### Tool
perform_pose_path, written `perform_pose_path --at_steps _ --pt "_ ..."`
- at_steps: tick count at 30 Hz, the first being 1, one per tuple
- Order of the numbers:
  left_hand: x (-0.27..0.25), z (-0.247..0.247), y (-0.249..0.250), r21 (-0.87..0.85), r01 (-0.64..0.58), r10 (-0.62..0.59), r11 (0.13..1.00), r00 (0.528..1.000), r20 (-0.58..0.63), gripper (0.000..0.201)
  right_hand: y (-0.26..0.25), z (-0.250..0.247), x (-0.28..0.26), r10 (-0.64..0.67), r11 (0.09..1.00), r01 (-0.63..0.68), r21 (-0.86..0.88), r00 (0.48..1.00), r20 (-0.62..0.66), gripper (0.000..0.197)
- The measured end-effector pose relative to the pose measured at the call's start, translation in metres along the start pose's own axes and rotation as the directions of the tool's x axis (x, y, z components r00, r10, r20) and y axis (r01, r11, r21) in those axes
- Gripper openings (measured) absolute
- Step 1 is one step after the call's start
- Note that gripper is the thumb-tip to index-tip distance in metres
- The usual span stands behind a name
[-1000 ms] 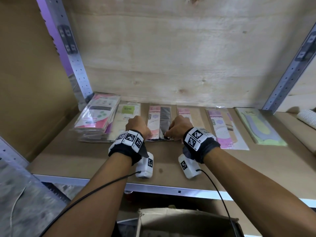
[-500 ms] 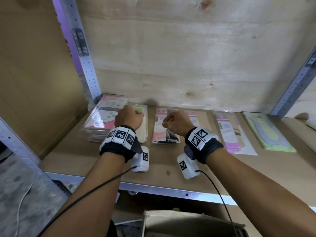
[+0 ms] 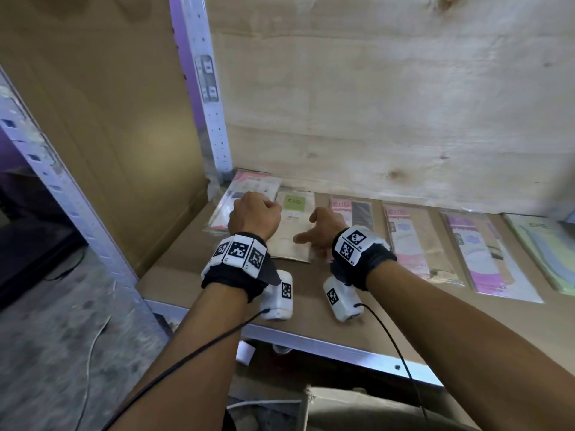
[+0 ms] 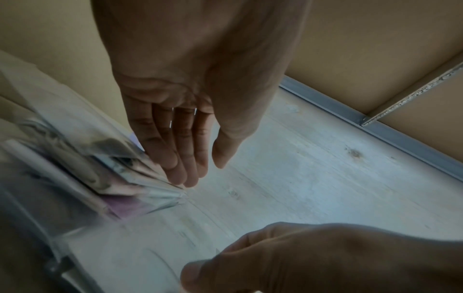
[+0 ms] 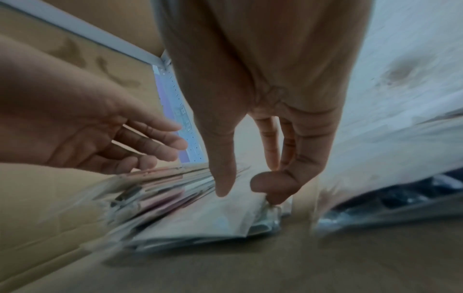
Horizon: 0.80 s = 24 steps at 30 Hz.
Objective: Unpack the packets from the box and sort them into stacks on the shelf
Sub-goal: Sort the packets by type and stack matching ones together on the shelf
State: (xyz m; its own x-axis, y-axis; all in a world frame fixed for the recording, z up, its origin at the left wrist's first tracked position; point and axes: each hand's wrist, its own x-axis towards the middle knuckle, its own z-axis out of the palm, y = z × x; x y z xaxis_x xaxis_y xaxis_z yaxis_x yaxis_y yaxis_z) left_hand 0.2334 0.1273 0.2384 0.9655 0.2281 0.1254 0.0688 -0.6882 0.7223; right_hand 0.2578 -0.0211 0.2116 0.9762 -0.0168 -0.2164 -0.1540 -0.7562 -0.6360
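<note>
L hand (image 3: 253, 216) over pink stack (image 3: 245, 194) at shelf's (image 3: 193, 275) 10 o'clock, fingers straight, holding nothing; R hand (image 3: 323, 227) loosely spread, fingertips (image 5: 271, 195) touching edge of green-label stack (image 3: 294, 225) at 11 o'clock; box (image 3: 357, 409) at 6 o'clock below shelf

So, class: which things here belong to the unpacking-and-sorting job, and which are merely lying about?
Job:
packet stacks in a row on the shelf
cardboard box below
left hand and right hand over the stacks

Lying about:
white cable on the floor
metal upright
</note>
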Motion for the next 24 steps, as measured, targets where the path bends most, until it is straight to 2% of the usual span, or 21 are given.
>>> perform_pose_path --at_steps 3,11,13,17,20,24 --pt "0.0 -0.001 -0.002 0.014 -0.003 0.003 1.0 1.0 -0.01 0.028 -0.001 0.004 0.001 0.017 0.997 -0.018 -0.075 1.0 -0.006 0.07" --pt "-0.001 0.0 -0.004 0.012 -0.008 0.008 1.0 1.0 0.011 0.025 0.0 -0.002 0.004 0.09 0.995 -0.089 -0.036 0.996 0.003 0.074" --pt "-0.002 0.001 -0.004 0.006 -0.006 0.006 1.0 1.0 0.013 0.024 0.002 -0.005 0.004 0.11 0.993 -0.111 0.03 0.993 0.04 0.067" --pt "-0.001 0.005 -0.004 -0.075 0.005 0.0 0.997 0.998 0.068 0.022 0.008 -0.018 0.003 0.118 0.953 -0.146 0.266 0.986 0.117 0.036" --pt "0.002 0.01 -0.001 -0.21 0.043 -0.018 0.977 0.993 0.121 0.019 0.018 -0.031 -0.004 0.115 0.898 -0.142 0.416 0.989 0.09 0.024" --pt "0.001 0.018 0.005 -0.308 0.082 -0.027 0.948 0.983 0.18 0.012 0.024 -0.047 -0.019 0.081 0.861 -0.097 0.5 0.995 0.054 0.012"
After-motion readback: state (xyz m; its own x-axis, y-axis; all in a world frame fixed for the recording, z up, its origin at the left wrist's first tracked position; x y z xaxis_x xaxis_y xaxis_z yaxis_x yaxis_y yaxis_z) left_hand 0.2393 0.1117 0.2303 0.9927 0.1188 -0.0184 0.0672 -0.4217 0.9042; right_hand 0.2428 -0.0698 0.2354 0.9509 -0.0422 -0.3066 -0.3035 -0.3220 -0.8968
